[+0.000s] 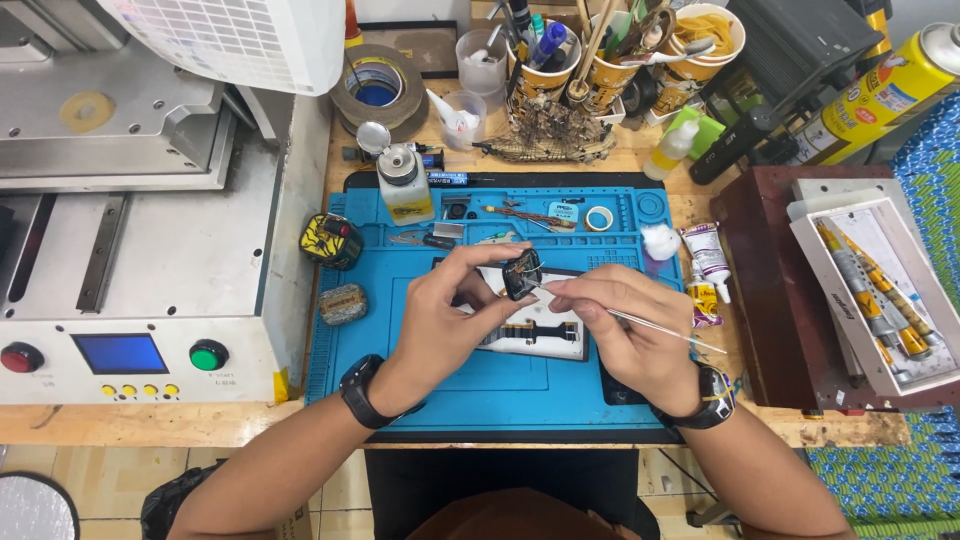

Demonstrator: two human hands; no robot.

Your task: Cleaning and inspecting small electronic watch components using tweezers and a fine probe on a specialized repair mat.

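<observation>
Our left hand [445,310] pinches a small dark component [521,272] above the blue mat [480,385], mid-bench near its front edge; our right hand [625,325] grips metal tweezers [640,322] touching it.

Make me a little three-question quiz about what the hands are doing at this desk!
1. True or false: the left hand holds a small black part.
2. What does the right hand hold? A) scissors B) thin metal tweezers C) a spray can
3. What colour is the work mat?

Key: 1 true. 2 B. 3 blue.
</observation>
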